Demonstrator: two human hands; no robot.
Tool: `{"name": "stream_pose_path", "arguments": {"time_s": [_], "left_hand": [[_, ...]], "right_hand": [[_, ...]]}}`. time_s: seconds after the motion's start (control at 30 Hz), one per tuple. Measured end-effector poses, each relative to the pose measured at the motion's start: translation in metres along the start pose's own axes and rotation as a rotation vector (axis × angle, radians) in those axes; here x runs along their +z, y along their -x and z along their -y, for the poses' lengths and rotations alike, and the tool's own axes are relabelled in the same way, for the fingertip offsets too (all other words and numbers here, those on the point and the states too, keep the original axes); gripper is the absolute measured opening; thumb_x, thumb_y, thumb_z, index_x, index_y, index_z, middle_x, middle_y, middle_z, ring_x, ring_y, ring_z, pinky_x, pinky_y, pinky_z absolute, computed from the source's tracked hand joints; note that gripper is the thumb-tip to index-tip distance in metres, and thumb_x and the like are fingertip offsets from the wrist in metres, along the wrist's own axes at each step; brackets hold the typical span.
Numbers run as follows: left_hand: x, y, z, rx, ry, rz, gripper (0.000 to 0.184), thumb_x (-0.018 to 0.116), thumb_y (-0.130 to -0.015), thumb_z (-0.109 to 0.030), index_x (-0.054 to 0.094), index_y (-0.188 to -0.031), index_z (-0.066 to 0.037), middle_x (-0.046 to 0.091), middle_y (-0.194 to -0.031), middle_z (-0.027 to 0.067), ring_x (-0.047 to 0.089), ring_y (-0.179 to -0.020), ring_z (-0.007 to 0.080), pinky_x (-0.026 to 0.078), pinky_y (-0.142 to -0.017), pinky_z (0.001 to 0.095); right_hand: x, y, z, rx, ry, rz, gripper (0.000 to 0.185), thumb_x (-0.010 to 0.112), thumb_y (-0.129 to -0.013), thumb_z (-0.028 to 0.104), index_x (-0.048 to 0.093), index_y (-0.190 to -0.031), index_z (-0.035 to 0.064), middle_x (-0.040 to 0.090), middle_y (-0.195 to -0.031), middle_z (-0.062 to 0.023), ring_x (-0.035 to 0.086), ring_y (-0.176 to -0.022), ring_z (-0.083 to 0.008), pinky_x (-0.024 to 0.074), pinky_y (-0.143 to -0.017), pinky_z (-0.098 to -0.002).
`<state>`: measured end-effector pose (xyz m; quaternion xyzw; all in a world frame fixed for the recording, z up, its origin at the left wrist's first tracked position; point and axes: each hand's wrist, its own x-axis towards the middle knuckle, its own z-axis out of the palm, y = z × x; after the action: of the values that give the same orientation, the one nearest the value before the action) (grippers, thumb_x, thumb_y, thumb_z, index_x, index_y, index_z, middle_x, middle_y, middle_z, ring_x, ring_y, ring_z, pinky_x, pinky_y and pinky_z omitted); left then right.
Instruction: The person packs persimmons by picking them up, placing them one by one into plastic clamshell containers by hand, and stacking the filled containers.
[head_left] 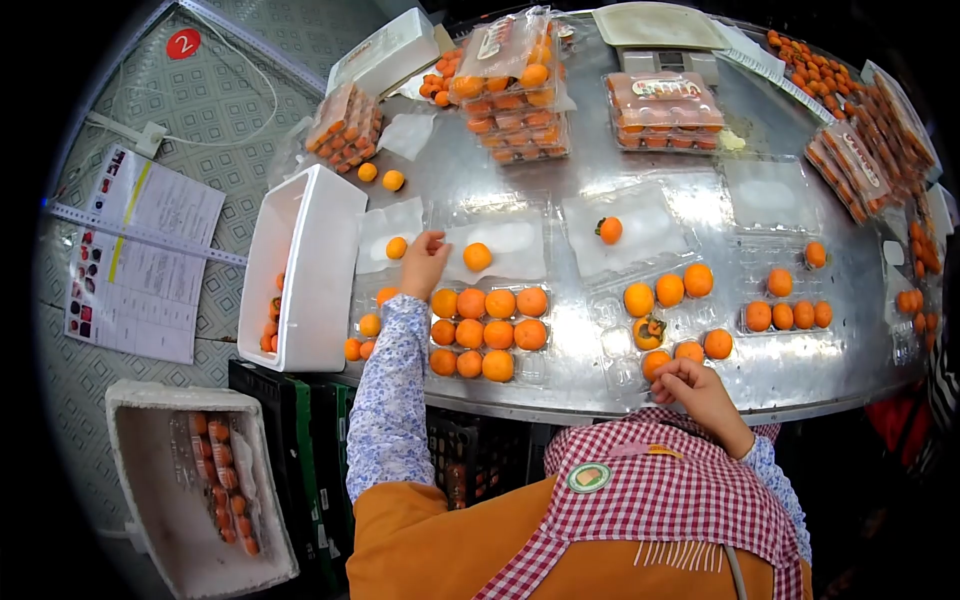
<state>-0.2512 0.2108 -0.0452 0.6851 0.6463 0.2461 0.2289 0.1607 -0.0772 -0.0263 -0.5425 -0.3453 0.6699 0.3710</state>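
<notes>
In the lower middle of the frame, the right hand (700, 397) has its fingertips drawn narrow at the lowest fruit (655, 364) on the left side of a clear tray (618, 375); whether they pinch it or only touch it, I cannot tell. Other orange fruits lie in that tray, among them a fruit with a leafy top (648, 332); a white pad with one leafy fruit (609, 230) lies above them.

Left of centre, the left hand (425, 264) is over the table (760, 385) with its fingers bent, between a small fruit (397, 247) on its left and a larger fruit (477, 257) on its right; its fingertips are partly hidden, so I cannot tell how wide the grip is or whether it holds anything. Just below and to the right of it, a filled tray (487, 333) carries fruit in three rows.

At left stands a white foam box (330, 262) with fruit inside; at the upper middle are stacked packs (515, 100), and to their right more packs (665, 108) sit in front of a scale (660, 62).
</notes>
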Motion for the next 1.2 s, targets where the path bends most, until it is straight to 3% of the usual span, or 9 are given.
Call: {"name": "stream_pose_path", "arguments": {"time_s": [0.17, 0.27, 0.57, 0.67, 0.77, 0.9, 1.0, 1.1, 1.2], "left_hand": [[0.028, 0.002, -0.033, 0.120, -0.467, 0.240, 0.058, 0.076, -0.077, -0.030, 0.055, -0.126, -0.007, 0.058, -0.114, 0.0206, 0.058, -0.106, 0.0338, 0.049, -0.090, 0.0399], [0.049, -0.012, -0.013, 0.065, -0.384, 0.333, 0.062, 0.078, -0.073, -0.029, 0.053, -0.125, -0.006, 0.055, -0.113, 0.0228, 0.057, -0.104, 0.0397, 0.048, -0.091, 0.0421], [0.075, -0.050, 0.011, 0.130, -0.344, 0.010, 0.036, 0.070, -0.072, -0.015, 0.053, -0.101, -0.005, 0.056, -0.094, 0.0218, 0.057, -0.091, 0.0404, 0.048, -0.083, 0.0436], [0.062, -0.053, 0.008, -0.090, -0.120, 0.072, 0.037, 0.070, -0.070, -0.011, 0.051, -0.101, -0.005, 0.060, -0.094, 0.0176, 0.061, -0.082, 0.0367, 0.051, -0.076, 0.0455], [0.034, -0.056, 0.018, -0.445, 0.724, 0.160, 0.035, 0.069, -0.073, -0.009, 0.051, -0.103, -0.007, 0.062, -0.090, 0.0115, 0.064, -0.079, 0.0259, 0.053, -0.071, 0.0376], [-0.006, -0.026, 0.002, -0.493, 1.139, 0.168, 0.031, 0.067, -0.078, -0.007, 0.052, -0.105, -0.005, 0.060, -0.090, 0.0081, 0.062, -0.080, 0.0158, 0.052, -0.068, 0.0273], [0.000, -0.030, 0.021, -0.432, 0.916, 0.157, 0.028, 0.066, -0.078, -0.006, 0.053, -0.103, -0.005, 0.060, -0.093, 0.0084, 0.061, -0.080, 0.0164, 0.051, -0.066, 0.0292], [0.025, -0.033, 0.009, -0.208, 0.387, 0.014, 0.026, 0.062, -0.078, -0.002, 0.054, -0.102, -0.007, 0.060, -0.093, 0.0109, 0.062, -0.082, 0.0237, 0.051, -0.070, 0.0339], [0.061, -0.045, 0.012, 0.355, -0.204, -0.152, 0.027, 0.059, -0.073, 0.001, 0.055, -0.098, -0.006, 0.057, -0.095, 0.0152, 0.057, -0.090, 0.0334, 0.047, -0.079, 0.0399]], "right_hand": [[0.004, -0.001, 0.006, 0.016, 0.025, -0.006, 0.019, 0.054, -0.096, 0.012, 0.060, -0.107, -0.0019, 0.066, -0.093, -0.0076, 0.064, -0.080, -0.0124, 0.0525, -0.073, -0.0246], [0.004, -0.009, 0.018, -0.014, 0.091, 0.023, 0.020, 0.056, -0.095, 0.013, 0.060, -0.107, -0.0025, 0.066, -0.093, -0.0073, 0.064, -0.080, -0.0122, 0.0528, -0.072, -0.0249], [0.043, -0.138, 0.075, -0.072, 0.148, 0.141, 0.045, 0.060, -0.091, 0.019, 0.047, -0.128, -0.0043, 0.062, -0.111, -0.0153, 0.064, -0.090, -0.0176, 0.0532, -0.076, -0.0277], [0.070, -0.191, 0.078, -0.096, 0.283, 0.019, 0.061, 0.063, -0.087, 0.023, 0.040, -0.135, -0.0065, 0.059, -0.118, -0.0211, 0.062, -0.101, -0.0243, 0.0514, -0.085, -0.0329], [0.087, -0.239, 0.070, -0.095, 0.425, -0.073, 0.072, 0.064, -0.084, 0.025, 0.034, -0.139, -0.0090, 0.055, -0.126, -0.0253, 0.059, -0.109, -0.0314, 0.0479, -0.092, -0.0361], [0.097, -0.274, 0.065, -0.106, 0.363, -0.134, 0.073, 0.064, -0.083, 0.024, 0.033, -0.139, -0.0106, 0.054, -0.126, -0.0266, 0.058, -0.111, -0.0341, 0.0465, -0.093, -0.0352], [0.098, -0.272, 0.065, -0.122, 0.354, -0.111, 0.072, 0.063, -0.083, 0.025, 0.034, -0.138, -0.0111, 0.056, -0.125, -0.0267, 0.059, -0.109, -0.0330, 0.0469, -0.093, -0.0347], [0.092, -0.259, 0.068, -0.179, 0.506, -0.127, 0.068, 0.064, -0.083, 0.025, 0.038, -0.137, -0.0082, 0.057, -0.125, -0.0240, 0.060, -0.106, -0.0303, 0.0475, -0.092, -0.0342], [0.076, -0.223, 0.090, -0.278, 0.466, -0.050, 0.062, 0.065, -0.084, 0.025, 0.043, -0.134, -0.0045, 0.057, -0.126, -0.0213, 0.061, -0.104, -0.0279, 0.0492, -0.090, -0.0347]]}}
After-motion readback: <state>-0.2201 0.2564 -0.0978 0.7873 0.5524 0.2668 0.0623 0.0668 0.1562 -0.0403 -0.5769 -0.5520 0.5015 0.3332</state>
